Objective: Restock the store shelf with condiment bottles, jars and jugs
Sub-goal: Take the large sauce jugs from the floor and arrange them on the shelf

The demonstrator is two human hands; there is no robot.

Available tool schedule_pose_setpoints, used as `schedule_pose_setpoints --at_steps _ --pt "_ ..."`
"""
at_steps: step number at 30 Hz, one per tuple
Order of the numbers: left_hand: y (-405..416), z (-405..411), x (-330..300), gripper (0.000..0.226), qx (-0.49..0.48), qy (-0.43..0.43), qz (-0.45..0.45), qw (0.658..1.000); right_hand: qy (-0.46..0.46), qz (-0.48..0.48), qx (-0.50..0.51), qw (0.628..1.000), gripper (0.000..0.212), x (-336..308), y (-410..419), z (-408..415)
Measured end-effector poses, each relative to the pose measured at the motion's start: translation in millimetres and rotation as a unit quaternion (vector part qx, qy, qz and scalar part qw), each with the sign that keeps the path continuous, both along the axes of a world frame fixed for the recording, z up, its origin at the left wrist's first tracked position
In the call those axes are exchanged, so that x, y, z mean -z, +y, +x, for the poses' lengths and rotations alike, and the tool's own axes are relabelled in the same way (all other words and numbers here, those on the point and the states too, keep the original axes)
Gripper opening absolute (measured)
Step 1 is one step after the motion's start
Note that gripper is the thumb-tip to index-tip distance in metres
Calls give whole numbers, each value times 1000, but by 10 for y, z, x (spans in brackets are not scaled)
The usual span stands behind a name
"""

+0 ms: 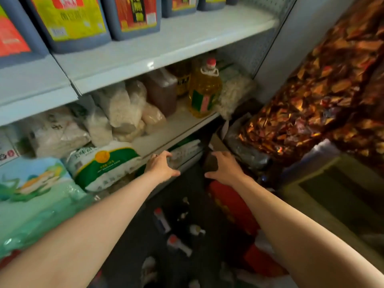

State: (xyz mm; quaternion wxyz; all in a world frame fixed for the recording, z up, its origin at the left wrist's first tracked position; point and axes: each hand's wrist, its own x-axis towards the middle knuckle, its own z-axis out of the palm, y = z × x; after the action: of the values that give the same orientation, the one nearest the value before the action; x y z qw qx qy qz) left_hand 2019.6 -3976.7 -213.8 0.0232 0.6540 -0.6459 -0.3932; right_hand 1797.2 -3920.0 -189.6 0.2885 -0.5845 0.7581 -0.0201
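The oil jug (204, 90) with the red cap stands upright near the right end of the middle shelf (178, 125), just in front of a darker jug half hidden behind it. Left of the oil jug on the same shelf lie clear bags of grain (122, 109) and a brown packed block (161, 90). Above the oil jug, the upper shelf (166, 48) carries a row of large dark jugs (70, 21) with yellow and red labels.

Below the oil jug, both hands reach toward the bottom of the unit. The left hand (161, 166) has its fingers spread and bent, fingertips at a white and green sack (185, 152) under the middle shelf; whether it grips the sack cannot be told. The right hand (225, 168) is spread wide, empty, a little apart from the left hand.

Farther below the oil jug, on the dark floor between the forearms, several small bottles (178, 245) with red or white caps lie on their sides, blurred. Left of the hands sits a green and white rice bag (104, 165).
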Motion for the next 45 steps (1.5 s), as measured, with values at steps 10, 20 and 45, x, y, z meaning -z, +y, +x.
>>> schedule_pose_setpoints --at_steps 10,20,45 --pt "912 106 1918 68 -6 8 145 989 -139 133 135 972 73 2093 963 89" --pt "1387 277 4265 52 7 36 263 964 -197 204 321 903 66 4561 1973 504" --pt "1630 690 6363 74 95 197 248 944 -395 -36 406 823 56 6605 2647 966"
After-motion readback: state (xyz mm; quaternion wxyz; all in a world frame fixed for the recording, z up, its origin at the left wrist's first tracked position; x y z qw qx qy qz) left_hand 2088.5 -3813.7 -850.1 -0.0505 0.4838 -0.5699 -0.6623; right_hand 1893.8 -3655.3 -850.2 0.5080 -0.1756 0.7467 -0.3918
